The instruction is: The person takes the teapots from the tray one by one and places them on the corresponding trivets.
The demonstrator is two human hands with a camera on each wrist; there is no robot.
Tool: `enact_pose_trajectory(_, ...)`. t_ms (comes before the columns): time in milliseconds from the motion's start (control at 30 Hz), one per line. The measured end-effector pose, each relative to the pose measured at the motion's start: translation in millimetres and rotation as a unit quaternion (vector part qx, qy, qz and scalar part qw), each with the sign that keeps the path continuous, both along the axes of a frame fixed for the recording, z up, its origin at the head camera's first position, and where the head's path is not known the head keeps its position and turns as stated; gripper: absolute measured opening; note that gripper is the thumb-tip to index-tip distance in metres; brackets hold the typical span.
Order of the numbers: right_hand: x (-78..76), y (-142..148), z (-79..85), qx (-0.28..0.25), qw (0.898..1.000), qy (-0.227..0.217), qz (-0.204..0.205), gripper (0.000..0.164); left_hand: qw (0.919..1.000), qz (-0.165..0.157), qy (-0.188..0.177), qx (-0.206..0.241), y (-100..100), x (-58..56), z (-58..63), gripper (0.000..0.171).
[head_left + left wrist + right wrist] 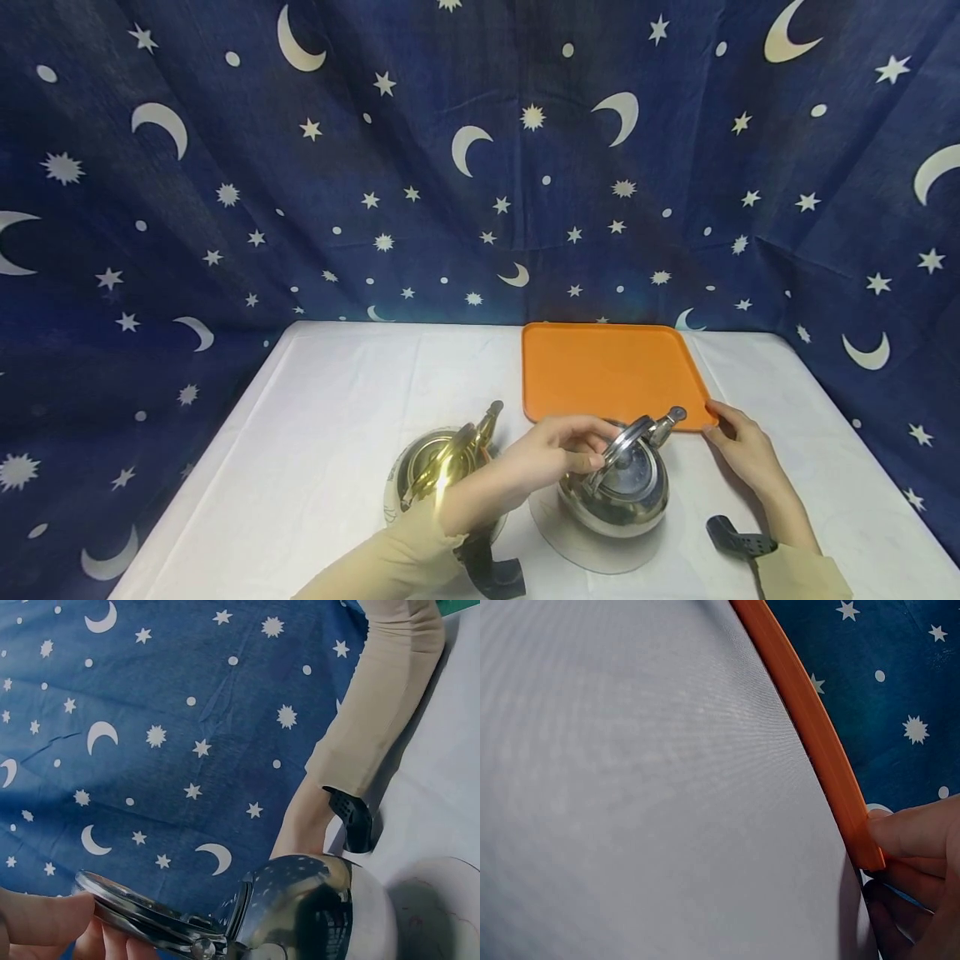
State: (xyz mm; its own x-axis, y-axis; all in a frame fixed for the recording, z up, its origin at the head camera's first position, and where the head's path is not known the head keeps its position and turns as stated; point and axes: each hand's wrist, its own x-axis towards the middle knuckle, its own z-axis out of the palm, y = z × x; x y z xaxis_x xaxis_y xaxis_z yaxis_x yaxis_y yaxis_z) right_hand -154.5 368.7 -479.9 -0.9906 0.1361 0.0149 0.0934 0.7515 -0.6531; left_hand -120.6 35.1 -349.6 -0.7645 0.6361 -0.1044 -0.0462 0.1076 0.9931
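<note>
By its arched handle, my left hand [558, 450] grips a silver kettle [618, 504]. Beneath that kettle is a pale round plate [577, 554], and the kettle appears lifted off it. In the left wrist view, my thumb and fingers close round the metal handle [150, 911]. My right hand [750, 454] pinches the near right corner of an orange tray [607, 367]. Seen from the right wrist, the thumb lies against the orange rim [821, 742], with the other fingers curled below the corner.
Left of the silver kettle, a gold kettle [427, 467] stands on a patterned plate [392, 500], partly hidden by my left arm. A white cloth covers the table [300, 433]. Behind it hangs a dark blue curtain [420, 150] with moons and stars.
</note>
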Motion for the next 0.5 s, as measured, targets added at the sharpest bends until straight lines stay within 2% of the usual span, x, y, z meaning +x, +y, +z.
enact_pose_trajectory(200,0.6,1,-0.9,-0.001,1.0,0.004,0.001,0.051,0.9997,-0.01,0.018,-0.013,-9,1.0,-2.4,0.034)
enact_pose_trajectory(500,-1.8,0,-1.6,-0.001,1.0,-0.024,-0.009,0.053,0.999,-0.03,0.028,-0.015,-17,0.0,-8.9,0.035)
